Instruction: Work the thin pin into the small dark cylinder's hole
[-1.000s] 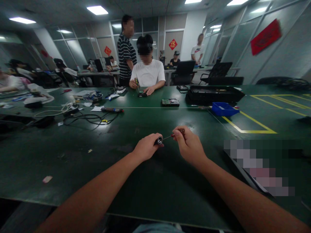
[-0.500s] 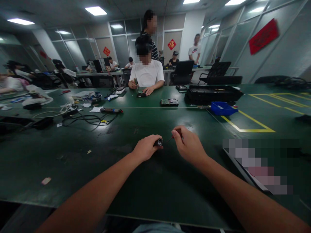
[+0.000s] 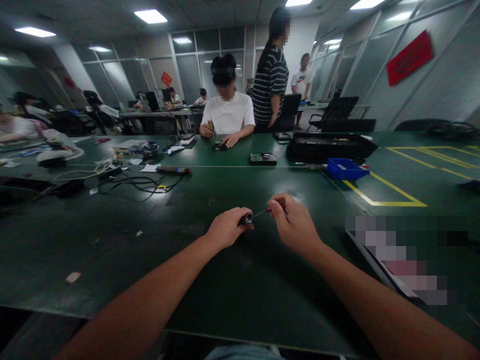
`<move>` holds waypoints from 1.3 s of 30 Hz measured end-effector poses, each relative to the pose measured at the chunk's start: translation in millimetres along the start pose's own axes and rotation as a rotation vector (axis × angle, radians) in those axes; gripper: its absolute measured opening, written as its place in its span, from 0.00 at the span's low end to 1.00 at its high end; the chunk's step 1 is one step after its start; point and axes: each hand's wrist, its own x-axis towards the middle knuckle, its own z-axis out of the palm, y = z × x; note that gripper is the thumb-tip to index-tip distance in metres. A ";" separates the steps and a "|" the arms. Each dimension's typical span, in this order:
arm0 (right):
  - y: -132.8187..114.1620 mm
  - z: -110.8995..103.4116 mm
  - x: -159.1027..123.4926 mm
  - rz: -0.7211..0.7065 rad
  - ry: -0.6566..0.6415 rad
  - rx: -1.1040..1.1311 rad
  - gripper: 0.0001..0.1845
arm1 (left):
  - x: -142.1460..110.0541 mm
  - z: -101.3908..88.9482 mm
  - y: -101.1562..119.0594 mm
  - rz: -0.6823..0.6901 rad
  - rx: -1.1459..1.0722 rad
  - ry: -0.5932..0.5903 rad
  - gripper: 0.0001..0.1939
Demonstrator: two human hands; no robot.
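Note:
My left hand is closed round a dark cylindrical object, whose round open-looking end faces right. Most of that object is hidden by my fingers, and its exact kind does not show. Opposite it, my right hand grips a screwdriver with a reddish handle. Its thin shaft points left, and the tip is at the end face of the cylinder; whether it touches I cannot tell. Both hands are above the green table.
Beyond my hands lie a bare hard drive, a blue bin and a long black tray. An electric screwdriver and cables are at left. Across the table a person in white works. A blurred flat item lies right.
The screwdriver's shaft now shows more clearly and reaches the cylinder's end, with the right hand slightly turned. The person in the striped shirt behind has walked to the right.

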 end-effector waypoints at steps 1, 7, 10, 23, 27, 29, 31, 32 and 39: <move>-0.4 -0.6 0.2 -0.011 -0.002 -0.021 0.13 | 0.2 0.3 -0.6 0.001 0.003 -0.003 0.12; 1.6 -2.0 0.7 -0.035 0.011 -0.088 0.11 | 2.0 0.1 -4.9 -0.009 -0.020 0.016 0.10; 2.4 -2.1 0.7 -0.012 0.049 -0.072 0.12 | 2.4 0.3 -6.3 -0.017 -0.028 0.016 0.10; 23.9 14.3 7.5 0.082 -0.188 -0.264 0.11 | 1.5 -2.2 -1.4 -0.135 0.035 0.107 0.09; 34.3 32.2 11.5 0.158 -0.275 -0.386 0.13 | 0.7 -2.0 0.3 -0.155 0.059 0.096 0.10; 38.3 40.2 14.2 0.142 -0.275 -0.411 0.16 | 0.4 -2.6 1.0 -0.158 0.057 0.091 0.10; 41.8 45.9 16.5 0.138 -0.297 -0.431 0.18 | 0.2 -3.4 1.7 -0.162 0.056 0.082 0.10; 43.2 47.5 17.2 0.135 -0.313 -0.439 0.17 | 0.2 -3.7 1.9 -0.166 0.059 0.079 0.10; 45.6 48.2 18.0 0.145 -0.326 -0.440 0.14 | 0.3 -3.5 1.1 -0.166 0.082 0.080 0.10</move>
